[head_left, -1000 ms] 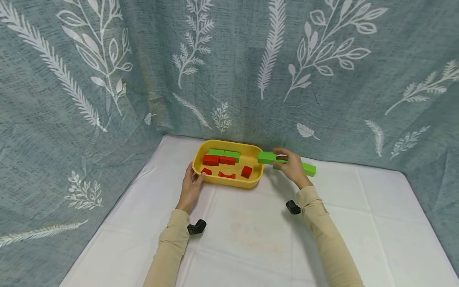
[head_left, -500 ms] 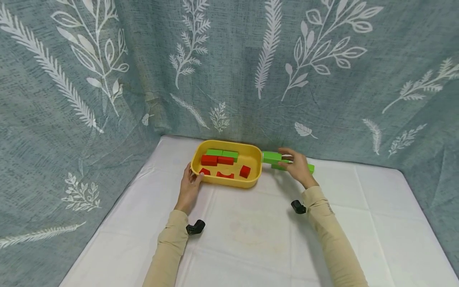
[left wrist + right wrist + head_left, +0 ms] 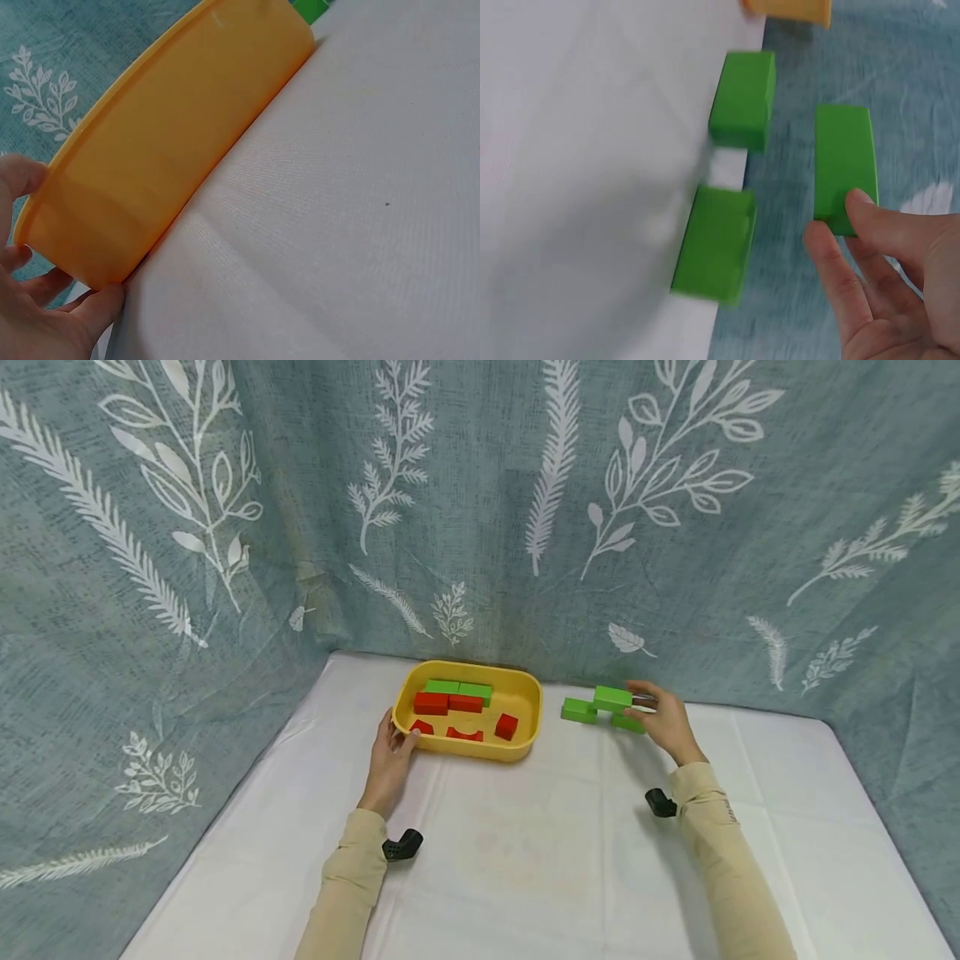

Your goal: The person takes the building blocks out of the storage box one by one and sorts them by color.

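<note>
1. Head view: a green block [image 3: 612,697] was pinched at one end between the thumb and fingers of the right hand [image 3: 663,720], to the right of the yellow tub [image 3: 472,750] and apart from it.
2. One loose green block [image 3: 579,711] lay on the tabletop [image 3: 517,843] near the tub; a second loose green block [image 3: 628,723] lay farther right, a gap between them.
3. The left hand [image 3: 386,772] gripped the tub's left end.
4. Inside sat a pair of green blocks [image 3: 476,695], a pair of red blocks [image 3: 431,703] before them, and, nearer the front wall, a red arch piece [image 3: 465,735], a small red block [image 3: 506,727] and a red corner piece [image 3: 422,727], partly hidden.
5. By this layout, the work seemed partway: three green blocks were outside, every visible red piece was inside, and the held block had yet to be set down.
6. The tub's right part had room. The cloth backdrop [image 3: 555,610] crowded the tabletop's back edge; broader space stretched frontward and right.
</note>
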{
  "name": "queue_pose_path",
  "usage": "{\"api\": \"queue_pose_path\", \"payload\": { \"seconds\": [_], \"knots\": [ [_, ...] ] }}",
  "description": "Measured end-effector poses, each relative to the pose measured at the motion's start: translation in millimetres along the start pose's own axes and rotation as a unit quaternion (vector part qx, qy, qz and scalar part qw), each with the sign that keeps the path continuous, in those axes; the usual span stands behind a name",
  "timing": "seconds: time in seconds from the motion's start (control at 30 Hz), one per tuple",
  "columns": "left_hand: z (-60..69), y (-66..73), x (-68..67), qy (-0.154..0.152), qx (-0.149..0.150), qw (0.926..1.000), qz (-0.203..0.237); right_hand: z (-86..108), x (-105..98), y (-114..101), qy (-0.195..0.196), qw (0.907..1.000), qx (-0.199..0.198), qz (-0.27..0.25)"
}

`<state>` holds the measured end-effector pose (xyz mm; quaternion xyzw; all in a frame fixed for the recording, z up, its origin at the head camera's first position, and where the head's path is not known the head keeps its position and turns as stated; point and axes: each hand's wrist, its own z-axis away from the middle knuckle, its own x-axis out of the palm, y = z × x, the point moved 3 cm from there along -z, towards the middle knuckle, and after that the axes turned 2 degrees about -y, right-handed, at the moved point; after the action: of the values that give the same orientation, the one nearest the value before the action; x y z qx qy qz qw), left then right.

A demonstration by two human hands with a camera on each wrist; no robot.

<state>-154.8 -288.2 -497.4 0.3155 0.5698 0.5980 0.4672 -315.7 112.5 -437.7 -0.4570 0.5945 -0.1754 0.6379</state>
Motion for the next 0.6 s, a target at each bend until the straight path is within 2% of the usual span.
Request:
{"api": "queue_pose_path", "payload": {
  "seconds": [0.33,0.6],
  "knots": [
    [6.1,1.0,-2.0,-0.001,-0.007,0.9999,-0.007,16.6,-30.0,26.1,0.010,0.9996,0.003,0.026],
    [2.4,0.2,1.2,-0.002,-0.007,1.0000,-0.007,33.3,-56.9,47.5,0.037,0.9977,0.012,0.056]
  ]
}}
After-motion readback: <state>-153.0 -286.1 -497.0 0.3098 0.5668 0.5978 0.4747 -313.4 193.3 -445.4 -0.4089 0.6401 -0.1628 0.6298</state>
